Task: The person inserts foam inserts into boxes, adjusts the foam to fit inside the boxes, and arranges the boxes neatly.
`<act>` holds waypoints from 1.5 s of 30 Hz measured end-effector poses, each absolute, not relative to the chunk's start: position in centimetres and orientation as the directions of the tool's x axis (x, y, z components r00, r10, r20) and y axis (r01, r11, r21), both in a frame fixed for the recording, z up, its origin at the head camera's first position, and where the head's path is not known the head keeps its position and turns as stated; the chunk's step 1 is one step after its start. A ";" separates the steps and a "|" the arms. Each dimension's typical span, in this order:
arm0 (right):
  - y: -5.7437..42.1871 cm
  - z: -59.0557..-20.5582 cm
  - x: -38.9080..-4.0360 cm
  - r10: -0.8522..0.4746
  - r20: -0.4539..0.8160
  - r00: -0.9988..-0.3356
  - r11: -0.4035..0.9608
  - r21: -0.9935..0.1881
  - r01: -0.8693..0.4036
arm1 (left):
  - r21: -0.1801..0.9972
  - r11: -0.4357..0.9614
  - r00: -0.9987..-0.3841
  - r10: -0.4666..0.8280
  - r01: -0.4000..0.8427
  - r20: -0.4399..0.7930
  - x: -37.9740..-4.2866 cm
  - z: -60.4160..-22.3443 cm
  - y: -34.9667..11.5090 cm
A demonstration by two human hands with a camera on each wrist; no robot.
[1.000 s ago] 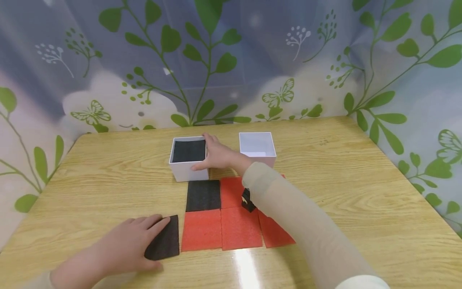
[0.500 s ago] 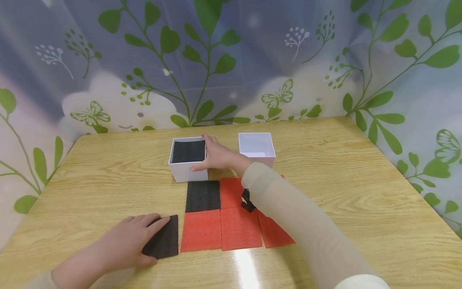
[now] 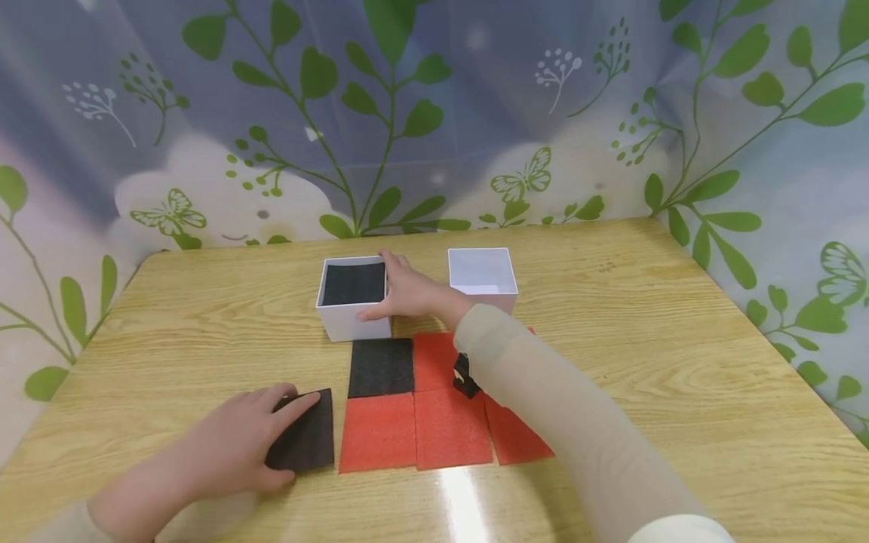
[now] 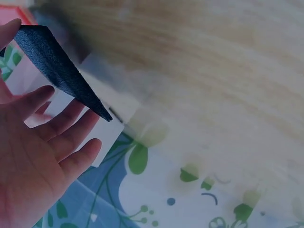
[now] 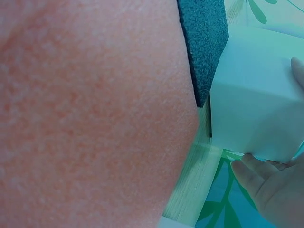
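Principal risk, as judged: the black felt-like square could slip or turn askew, since the left hand holds it between thumb and fingertips alone; lowered crooked, it might overlap the red square just beyond it, to that hand's right. Secondary: the right hand grips one side of the white box; uneven pressure could shift it. Position: the black square extends rightward from the left hand; the box stands left of the right hand, touching it.
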State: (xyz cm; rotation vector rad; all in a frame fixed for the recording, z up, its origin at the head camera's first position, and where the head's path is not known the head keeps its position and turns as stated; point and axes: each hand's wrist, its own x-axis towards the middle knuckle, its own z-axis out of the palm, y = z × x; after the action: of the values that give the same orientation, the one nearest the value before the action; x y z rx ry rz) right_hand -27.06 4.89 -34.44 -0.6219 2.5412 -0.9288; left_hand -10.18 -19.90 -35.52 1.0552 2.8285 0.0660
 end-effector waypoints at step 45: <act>4.6 -35.0 -27.6 -0.520 -0.159 -0.839 0.680 -0.672 -0.294 | -0.002 0.772 -0.771 0.634 0.635 0.059 -19.1 -31.0 -15.0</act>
State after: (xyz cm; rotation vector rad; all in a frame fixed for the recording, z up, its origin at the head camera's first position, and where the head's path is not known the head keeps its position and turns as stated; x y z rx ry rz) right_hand -27.63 4.60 -34.97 -0.6420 2.5561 -0.9372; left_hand -19.07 -15.01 -31.04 1.0785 3.0100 0.0281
